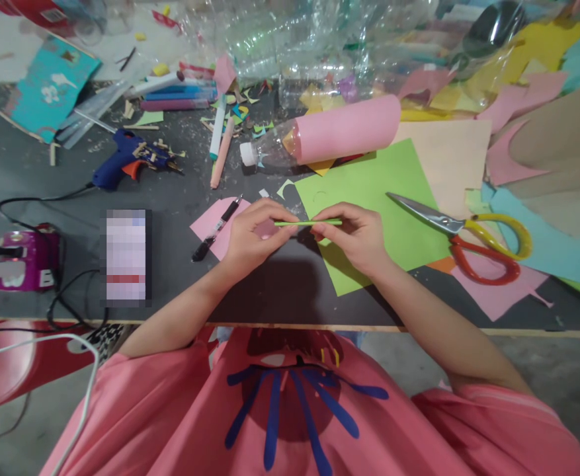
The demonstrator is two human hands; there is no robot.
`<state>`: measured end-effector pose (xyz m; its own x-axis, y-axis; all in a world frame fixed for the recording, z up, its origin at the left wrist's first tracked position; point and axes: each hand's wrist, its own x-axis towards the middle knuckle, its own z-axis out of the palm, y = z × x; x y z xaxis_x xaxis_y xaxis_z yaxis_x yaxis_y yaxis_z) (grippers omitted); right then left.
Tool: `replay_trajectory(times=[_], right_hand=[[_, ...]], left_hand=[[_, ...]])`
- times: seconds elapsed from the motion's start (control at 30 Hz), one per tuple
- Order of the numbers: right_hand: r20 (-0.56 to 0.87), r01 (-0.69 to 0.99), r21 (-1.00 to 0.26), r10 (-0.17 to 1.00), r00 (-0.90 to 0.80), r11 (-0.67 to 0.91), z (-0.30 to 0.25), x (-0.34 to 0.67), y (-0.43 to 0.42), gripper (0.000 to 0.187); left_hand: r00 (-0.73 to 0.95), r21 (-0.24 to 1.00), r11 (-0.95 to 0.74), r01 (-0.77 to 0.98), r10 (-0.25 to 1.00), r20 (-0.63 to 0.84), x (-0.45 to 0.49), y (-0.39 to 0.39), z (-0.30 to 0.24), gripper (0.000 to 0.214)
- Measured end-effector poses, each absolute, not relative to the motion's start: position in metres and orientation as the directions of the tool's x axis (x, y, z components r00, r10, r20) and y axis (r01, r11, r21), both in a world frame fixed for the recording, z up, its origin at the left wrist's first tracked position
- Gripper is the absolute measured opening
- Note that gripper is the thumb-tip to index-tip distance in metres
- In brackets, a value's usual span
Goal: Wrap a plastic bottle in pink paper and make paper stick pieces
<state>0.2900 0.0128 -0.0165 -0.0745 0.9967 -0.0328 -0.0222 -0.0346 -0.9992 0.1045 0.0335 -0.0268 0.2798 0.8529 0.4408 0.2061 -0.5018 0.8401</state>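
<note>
A narrow green paper piece (307, 223), seen nearly edge-on, is stretched between my two hands above the table's near side. My left hand (256, 230) pinches its left part, and my right hand (352, 233) pinches the right part, thumbs and fingertips closed on it. Under and beyond my right hand lies a green paper sheet (393, 198). Near my left hand, a black pen (217, 228) rests on a pink paper piece (209, 218). To the right, scissors (461, 233) with one yellow and one red handle lie across the green sheet and other papers.
A plastic bottle wrapped in pink paper (346, 130) lies behind my hands. At left are a blue glue gun (125, 155), a corded purple box (29, 258) and a phone (125, 254). Markers (183, 92), scraps and clear plastic bottles (290, 39) crowd the back.
</note>
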Motion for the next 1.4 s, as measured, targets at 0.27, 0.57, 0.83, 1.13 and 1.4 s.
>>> replay_trajectory(times=[0.27, 0.57, 0.83, 1.13, 1.4], right_hand=[[0.021, -0.111, -0.994, 0.999, -0.042, 0.016, -0.022, 0.292, 0.013, 0.024], [-0.017, -0.041, -0.999, 0.993, -0.117, -0.022, -0.021, 0.289, 0.011, 0.025], [-0.027, -0.129, -0.991, 0.993, -0.111, -0.042, -0.021, 0.29, 0.012, 0.027], [-0.013, -0.127, -0.992, 1.0, -0.014, -0.015, -0.019, 0.297, 0.019, 0.03], [0.059, -0.174, -0.982, 0.995, 0.077, 0.072, -0.026, 0.302, 0.026, 0.027]], left_hand=[[0.275, 0.881, -0.445, 0.16, 0.877, 0.393, 0.104, 0.034, -0.028, 0.012], [0.397, 0.811, -0.537, 0.231, 0.813, 0.425, 0.106, 0.031, -0.025, 0.007], [0.349, 0.877, -0.428, 0.218, 0.874, 0.339, 0.106, 0.031, -0.025, 0.008], [0.232, 0.942, -0.288, 0.17, 0.941, 0.246, 0.105, 0.034, -0.032, 0.01], [0.139, 0.952, -0.276, 0.134, 0.956, 0.258, 0.106, 0.036, -0.028, 0.007]])
